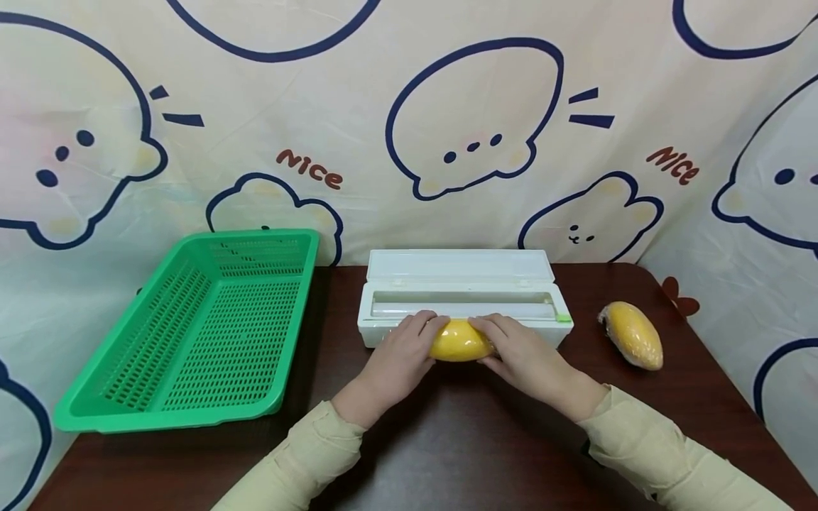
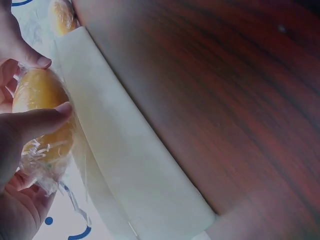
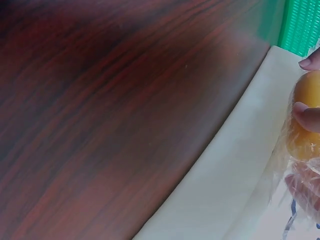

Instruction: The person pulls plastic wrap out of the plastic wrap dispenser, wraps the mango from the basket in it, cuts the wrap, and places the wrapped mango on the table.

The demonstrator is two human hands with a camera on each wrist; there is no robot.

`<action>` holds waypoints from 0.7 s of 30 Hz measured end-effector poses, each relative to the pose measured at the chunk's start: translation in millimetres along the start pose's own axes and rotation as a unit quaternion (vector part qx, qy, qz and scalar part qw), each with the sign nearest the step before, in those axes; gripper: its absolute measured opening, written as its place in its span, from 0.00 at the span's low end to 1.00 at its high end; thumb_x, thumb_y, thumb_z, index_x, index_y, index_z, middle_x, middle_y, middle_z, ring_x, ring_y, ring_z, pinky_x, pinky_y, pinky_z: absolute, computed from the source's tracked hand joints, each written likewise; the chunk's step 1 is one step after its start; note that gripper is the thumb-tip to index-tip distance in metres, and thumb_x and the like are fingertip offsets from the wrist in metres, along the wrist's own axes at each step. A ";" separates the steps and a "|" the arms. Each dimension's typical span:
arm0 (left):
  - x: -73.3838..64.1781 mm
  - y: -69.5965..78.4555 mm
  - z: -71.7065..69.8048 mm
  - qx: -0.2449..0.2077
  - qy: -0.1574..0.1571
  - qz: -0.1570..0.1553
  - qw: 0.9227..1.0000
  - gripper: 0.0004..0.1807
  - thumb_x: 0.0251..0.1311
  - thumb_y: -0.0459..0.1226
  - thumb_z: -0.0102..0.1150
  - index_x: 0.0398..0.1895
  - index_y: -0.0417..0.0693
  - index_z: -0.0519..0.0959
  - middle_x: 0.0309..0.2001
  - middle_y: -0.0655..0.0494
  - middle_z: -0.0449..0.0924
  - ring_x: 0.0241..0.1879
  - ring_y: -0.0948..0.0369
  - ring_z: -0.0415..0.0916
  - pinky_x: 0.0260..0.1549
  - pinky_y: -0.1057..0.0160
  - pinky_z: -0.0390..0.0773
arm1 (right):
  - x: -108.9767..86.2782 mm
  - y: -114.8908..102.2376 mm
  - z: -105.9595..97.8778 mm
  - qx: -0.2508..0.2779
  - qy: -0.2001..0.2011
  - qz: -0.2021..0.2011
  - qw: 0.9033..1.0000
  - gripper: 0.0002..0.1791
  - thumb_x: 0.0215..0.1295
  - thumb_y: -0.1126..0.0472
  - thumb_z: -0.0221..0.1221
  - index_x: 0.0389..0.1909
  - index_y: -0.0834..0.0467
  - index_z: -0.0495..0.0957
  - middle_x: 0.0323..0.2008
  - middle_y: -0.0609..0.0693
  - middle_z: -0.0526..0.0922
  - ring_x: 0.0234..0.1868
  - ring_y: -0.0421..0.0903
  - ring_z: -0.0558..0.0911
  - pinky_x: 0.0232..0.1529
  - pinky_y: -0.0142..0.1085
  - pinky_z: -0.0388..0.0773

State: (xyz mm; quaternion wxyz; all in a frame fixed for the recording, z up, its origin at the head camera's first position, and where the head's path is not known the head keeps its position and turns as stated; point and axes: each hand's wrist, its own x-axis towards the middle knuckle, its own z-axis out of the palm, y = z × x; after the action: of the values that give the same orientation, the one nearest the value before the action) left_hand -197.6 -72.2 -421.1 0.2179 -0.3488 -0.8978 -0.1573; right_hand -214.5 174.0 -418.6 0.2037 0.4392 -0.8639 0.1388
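Observation:
A yellow mango (image 1: 460, 342) in clear plastic film is held level by both hands at the front edge of a white cling film dispenser (image 1: 460, 267). My left hand (image 1: 397, 362) grips its left end, and my right hand (image 1: 535, 363) grips the right end. Loose, crumpled film shows around the mango (image 2: 42, 92) in the left wrist view. The dispenser's lid stands up, and a film roll (image 1: 460, 310) lies inside. Only part of the mango (image 3: 302, 142) appears at the right edge of the right wrist view.
Another film-wrapped mango (image 1: 634, 337) lies on the dark wood table (image 1: 479, 440), right of the dispenser. To the left stands a green perforated basket (image 1: 303, 305) with nothing in it. A printed cloth (image 1: 358, 106) hangs behind the table.

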 end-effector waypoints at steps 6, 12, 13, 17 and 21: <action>-2.3 -1.8 0.2 -0.011 -0.003 -0.001 1.000 0.36 0.49 0.27 0.79 0.63 0.39 0.74 0.53 0.47 0.77 0.49 0.51 0.78 0.46 0.57 0.83 | 0.0 0.3 0.2 -0.007 -0.006 0.005 1.000 0.38 0.50 0.65 0.79 0.61 0.65 0.72 0.53 0.58 0.80 0.53 0.54 0.82 0.54 0.46 0.81; -3.5 -3.4 3.0 -0.007 0.003 -0.002 1.000 0.34 0.48 0.25 0.79 0.59 0.40 0.73 0.47 0.48 0.77 0.43 0.53 0.78 0.41 0.58 0.83 | 2.0 -1.4 0.2 -0.010 -0.011 0.012 1.000 0.37 0.48 0.65 0.80 0.60 0.65 0.75 0.52 0.57 0.81 0.52 0.54 0.82 0.54 0.47 0.80; -3.8 -3.7 3.4 -0.006 0.004 -0.003 1.000 0.33 0.47 0.25 0.79 0.57 0.40 0.73 0.46 0.48 0.77 0.42 0.53 0.78 0.40 0.58 0.83 | 2.5 -1.7 -0.1 -0.012 -0.013 0.012 1.000 0.37 0.49 0.65 0.80 0.60 0.65 0.75 0.53 0.57 0.81 0.53 0.54 0.81 0.54 0.48 0.80; -4.4 -4.6 4.5 -0.006 0.016 0.001 1.000 0.31 0.47 0.25 0.79 0.54 0.42 0.74 0.45 0.48 0.77 0.42 0.53 0.79 0.40 0.58 0.83 | 2.4 -1.5 0.1 -0.030 -0.015 0.010 0.999 0.37 0.49 0.63 0.80 0.61 0.65 0.77 0.55 0.60 0.79 0.54 0.56 0.80 0.54 0.50 0.79; -4.7 -5.5 5.3 0.008 0.036 0.016 0.999 0.30 0.46 0.27 0.80 0.52 0.42 0.76 0.44 0.49 0.79 0.44 0.52 0.79 0.42 0.57 0.83 | 0.5 -1.1 1.8 -0.039 -0.011 0.008 0.999 0.37 0.49 0.62 0.80 0.60 0.66 0.78 0.50 0.58 0.79 0.49 0.54 0.80 0.50 0.49 0.80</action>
State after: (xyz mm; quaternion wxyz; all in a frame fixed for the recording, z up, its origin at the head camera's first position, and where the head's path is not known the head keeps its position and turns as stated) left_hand -199.8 -76.4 -428.7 0.2551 -0.3553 -0.8851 -0.1592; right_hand -214.3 172.3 -419.8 0.2098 0.4257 -0.8744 0.1015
